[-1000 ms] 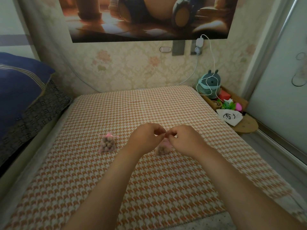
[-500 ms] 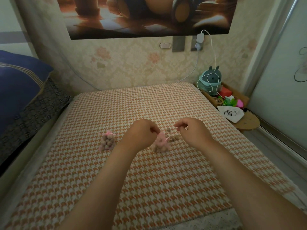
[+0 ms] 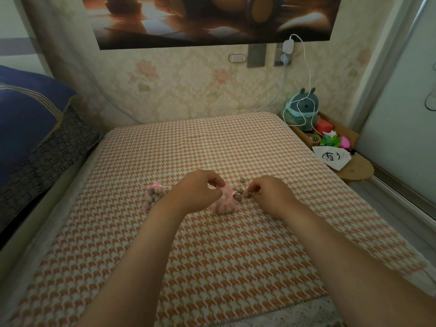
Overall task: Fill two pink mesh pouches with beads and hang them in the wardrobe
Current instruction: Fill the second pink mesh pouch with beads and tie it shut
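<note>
Two pink mesh pouches lie on the houndstooth bedspread (image 3: 212,267). The left pouch (image 3: 153,197) is full of brown beads and its top is drawn together, with nothing touching it. The second pouch (image 3: 226,202) holds beads too. My left hand (image 3: 197,188) pinches its top edge with curled fingers. A few loose brown beads (image 3: 241,193) lie just right of that pouch. My right hand (image 3: 270,192) is curled over them, and its fingertips pinch a bead at the right end of the group.
A wooden side shelf (image 3: 354,172) at the bed's right edge carries a plush toy (image 3: 303,109), small toys and a white printed bag (image 3: 332,156). A sliding door (image 3: 401,114) stands to the right. Blue bedding (image 3: 26,119) is piled on the left.
My hands were together above the second pouch. They have parted: the right hand moved right and down onto the loose beads, while the left stays at the pouch top.
</note>
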A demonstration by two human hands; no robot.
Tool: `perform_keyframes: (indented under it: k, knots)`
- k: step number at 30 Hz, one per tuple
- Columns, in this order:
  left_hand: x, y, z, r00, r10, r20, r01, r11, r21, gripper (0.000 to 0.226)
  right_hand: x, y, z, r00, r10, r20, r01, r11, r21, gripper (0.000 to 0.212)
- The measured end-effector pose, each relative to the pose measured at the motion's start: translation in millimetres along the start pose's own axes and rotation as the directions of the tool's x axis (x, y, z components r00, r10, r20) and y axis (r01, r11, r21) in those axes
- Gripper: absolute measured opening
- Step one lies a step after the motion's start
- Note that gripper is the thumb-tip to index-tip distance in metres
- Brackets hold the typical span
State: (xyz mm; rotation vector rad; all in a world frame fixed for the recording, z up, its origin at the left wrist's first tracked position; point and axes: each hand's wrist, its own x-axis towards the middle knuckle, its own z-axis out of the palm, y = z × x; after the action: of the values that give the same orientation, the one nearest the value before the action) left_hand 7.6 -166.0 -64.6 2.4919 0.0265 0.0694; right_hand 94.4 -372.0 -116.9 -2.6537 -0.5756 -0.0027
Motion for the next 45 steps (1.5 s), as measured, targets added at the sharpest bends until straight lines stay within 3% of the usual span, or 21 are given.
perform_keyframes:
  k: [5,12,18,24,28,31,38,45]
  knots:
    - [1,0,0,1.0,-0.018,0.002,0.018,1.0,-0.025,0.018,-1,-6,-3,0.996,0.007,-0.09,0.004,0.993,0.12,0.019]
    - [-1,2,2,1.0,-0.007,-0.005,0.006,0.999,-0.039,0.022,-15,-54,-27,0.966,-0.137,-0.221,0.22,0.885,0.411,0.01]
    - [0,0,2,1.0,0.003,-0.006,-0.003,0.999,-0.036,0.025,-24,-62,-23,0.95,-0.255,-0.181,0.299,0.909,0.289,0.011]
    - [-1,0,1,1.0,0.006,-0.009,-0.007,0.999,-0.051,0.025,-17,-58,-21,0.949,-0.273,-0.157,0.296,0.943,0.15,0.018]
    - [2,-4,2,1.0,0.014,-0.023,-0.015,0.998,-0.069,0.023,-17,-57,-23,0.966,-0.254,-0.052,0.257,0.962,0.087,0.022]
    - [4,-4,3,0.999,0.006,-0.042,-0.011,0.993,-0.115,0.019,-19,-54,-25,0.978,-0.209,0.001,0.207,0.973,0.104,0.023]
    - [12,-6,13,0.99,-0.054,-0.127,0.023,0.972,-0.235,0.017,-18,-31,-34,0.99,-0.13,-0.063,0.139,0.972,0.187,0.033]
    - [25,-24,46,0.997,-0.03,-0.075,0.028,0.999,-0.019,0.032,-19,-7,-33,0.995,-0.072,-0.075,0.086,0.973,0.212,0.031]
